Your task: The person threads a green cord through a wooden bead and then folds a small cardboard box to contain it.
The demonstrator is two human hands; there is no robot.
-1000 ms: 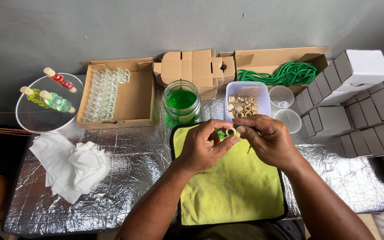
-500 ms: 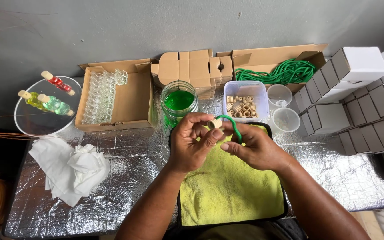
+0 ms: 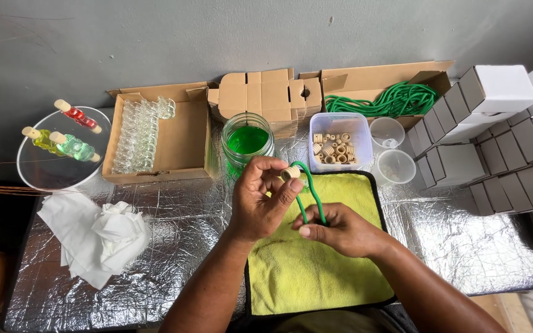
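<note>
My left hand pinches a small wooden ring cap at the top of a looped green cord. My right hand grips the two lower ends of that cord, just above a yellow-green towel on a black tray. Both hands hover over the towel's upper left part. Behind them stands a glass jar of green liquid and a clear plastic tub of wooden caps.
A cardboard box with small glass bottles sits back left, a round clear tray with filled bottles further left. White crumpled cloth lies on the foil table. Green cords fill a box at back; white cartons are stacked right. Two plastic cups.
The green cord is now drawn through the wooden cap into a tall loop. My left hand has lifted the cap upward while my right hand slid down to the cord's ends.
</note>
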